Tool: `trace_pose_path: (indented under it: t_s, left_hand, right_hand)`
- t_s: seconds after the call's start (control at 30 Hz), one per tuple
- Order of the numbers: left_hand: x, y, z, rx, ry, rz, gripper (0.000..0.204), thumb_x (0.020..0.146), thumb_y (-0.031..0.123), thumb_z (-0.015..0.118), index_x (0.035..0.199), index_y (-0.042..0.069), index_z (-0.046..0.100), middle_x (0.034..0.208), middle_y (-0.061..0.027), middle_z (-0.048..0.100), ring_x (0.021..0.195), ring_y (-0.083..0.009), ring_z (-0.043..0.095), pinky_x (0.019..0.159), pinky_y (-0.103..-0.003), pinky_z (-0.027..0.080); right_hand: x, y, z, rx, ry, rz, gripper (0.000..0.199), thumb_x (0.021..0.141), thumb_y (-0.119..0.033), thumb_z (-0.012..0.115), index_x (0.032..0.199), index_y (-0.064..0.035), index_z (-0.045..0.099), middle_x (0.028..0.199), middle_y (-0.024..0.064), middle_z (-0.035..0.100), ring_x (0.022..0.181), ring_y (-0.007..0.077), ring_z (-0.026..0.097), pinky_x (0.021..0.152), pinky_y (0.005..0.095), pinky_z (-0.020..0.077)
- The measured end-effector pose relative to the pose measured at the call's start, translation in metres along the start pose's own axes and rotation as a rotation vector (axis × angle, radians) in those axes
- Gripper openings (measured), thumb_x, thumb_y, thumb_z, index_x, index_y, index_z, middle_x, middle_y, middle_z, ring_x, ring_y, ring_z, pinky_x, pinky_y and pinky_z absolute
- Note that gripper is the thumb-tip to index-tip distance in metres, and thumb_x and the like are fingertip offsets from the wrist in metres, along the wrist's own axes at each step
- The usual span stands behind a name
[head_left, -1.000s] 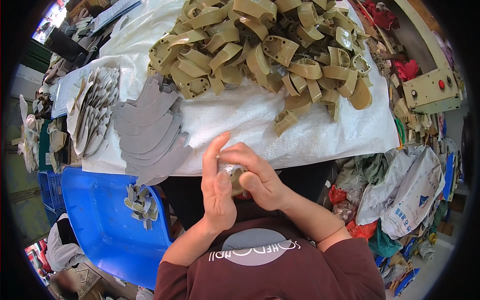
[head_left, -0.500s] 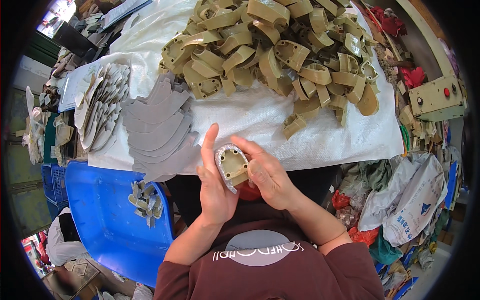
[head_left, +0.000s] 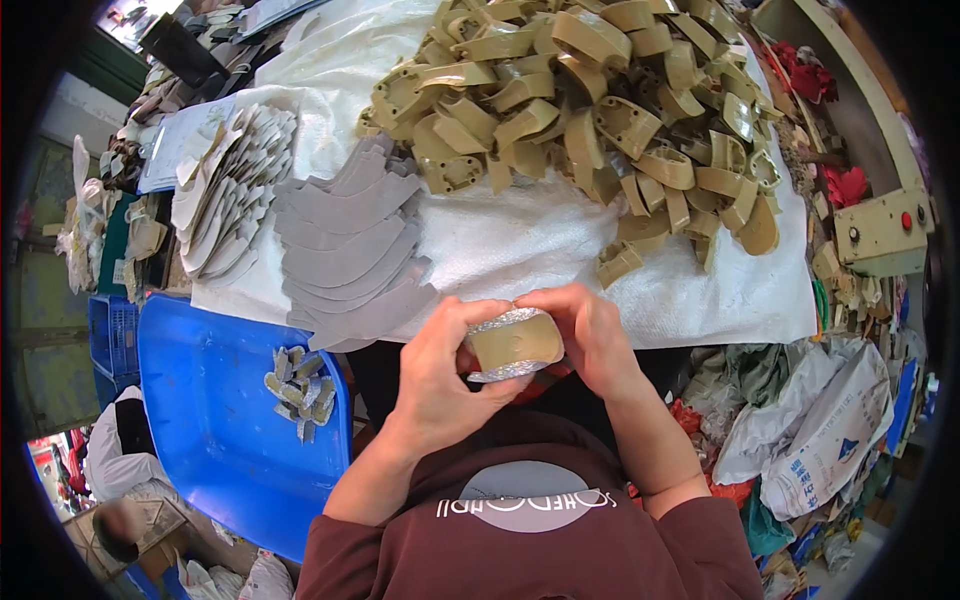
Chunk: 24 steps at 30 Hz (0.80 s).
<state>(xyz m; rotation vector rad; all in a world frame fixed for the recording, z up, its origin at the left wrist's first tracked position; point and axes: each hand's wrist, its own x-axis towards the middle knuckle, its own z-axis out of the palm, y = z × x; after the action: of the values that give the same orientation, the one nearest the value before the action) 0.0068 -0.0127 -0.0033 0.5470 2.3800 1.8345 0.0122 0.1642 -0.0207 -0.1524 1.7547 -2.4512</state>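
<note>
Fingers of both hands clamp a curved tan heel piece with a silvery-grey edge, held just off the bench's near edge, above the person's maroon shirt. Left hand cups it from below; right hand presses its top and side. Behind them, a white sheet covers the bench, carrying a large heap of tan heel pieces toward the far right, a fan of grey liners at the near left edge, and pale liners beyond. A blue tub sits lower left, holding small grey scraps.
</note>
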Motion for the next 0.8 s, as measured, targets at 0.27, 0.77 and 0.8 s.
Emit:
trace_pose_path:
  t_s: [0.27,0.77,0.8]
  left_hand:
    - [0.011,0.009,-0.001,0.296,0.004,0.279,0.064,0.053,-0.004,0.079,0.112,0.006,0.057,0.087,-0.0077,0.057,0.064,-0.0185,0.054,0.052,-0.027,0.047]
    - [0.011,-0.001,0.032,0.497,0.352,0.396,0.055,0.049,0.014,0.087,0.090,0.000,0.053,0.068,-0.0087,0.055,0.050,-0.0233,0.057,0.047,-0.031,0.047]
    - [0.012,-0.003,0.033,0.510,0.347,0.398,0.055,0.049,0.014,0.087,0.090,0.000,0.053,0.067,-0.0087,0.055,0.050,-0.0236,0.057,0.046,-0.031,0.047]
  right_hand:
    - [0.004,-0.012,-0.012,-0.252,-0.106,0.013,0.012,0.092,-0.013,0.057,0.096,-0.0019,0.058,0.084,0.0001,0.059,0.076,0.0056,0.052,0.065,0.0231,0.0439]
    - [-0.007,-0.016,0.014,-0.592,0.167,0.009,0.027,0.098,-0.018,0.044,0.113,0.0001,0.058,0.092,0.0045,0.062,0.084,0.0103,0.055,0.075,0.0265,0.0451]
    - [-0.006,-0.014,0.015,-0.534,0.190,-0.015,0.027,0.098,-0.018,0.045,0.112,0.0002,0.059,0.091,0.0042,0.061,0.081,0.0101,0.055,0.073,0.0257,0.0443]
